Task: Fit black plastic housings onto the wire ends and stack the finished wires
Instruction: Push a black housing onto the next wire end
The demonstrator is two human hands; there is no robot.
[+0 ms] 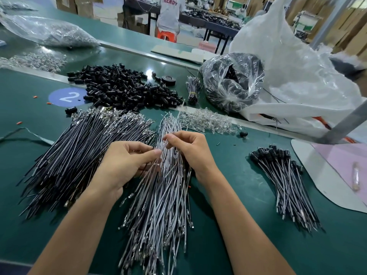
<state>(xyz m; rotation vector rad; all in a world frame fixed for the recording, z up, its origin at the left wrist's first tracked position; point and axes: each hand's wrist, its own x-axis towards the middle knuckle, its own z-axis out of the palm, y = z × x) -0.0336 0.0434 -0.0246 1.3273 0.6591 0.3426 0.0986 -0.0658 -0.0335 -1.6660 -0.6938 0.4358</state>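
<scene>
A heap of black plastic housings point(127, 87) lies at the back of the green table. In front of it spreads a fan of black wires point(79, 155), and beside that a pile of grey wires point(164, 195). My left hand point(125, 163) pinches a thin wire over the grey pile, thumb against forefinger. My right hand point(188, 147) pinches grey wire ends just to its right. A stack of finished wires point(286, 179) with black housings on their far ends lies at the right.
Clear small parts point(206, 121) lie behind the hands. A clear bag of black parts point(232, 82) and a big white bag point(294, 66) stand at the back right. A tape roll point(168, 80) and a tied wire bundle point(192, 90) sit near the housings. A person stands far behind.
</scene>
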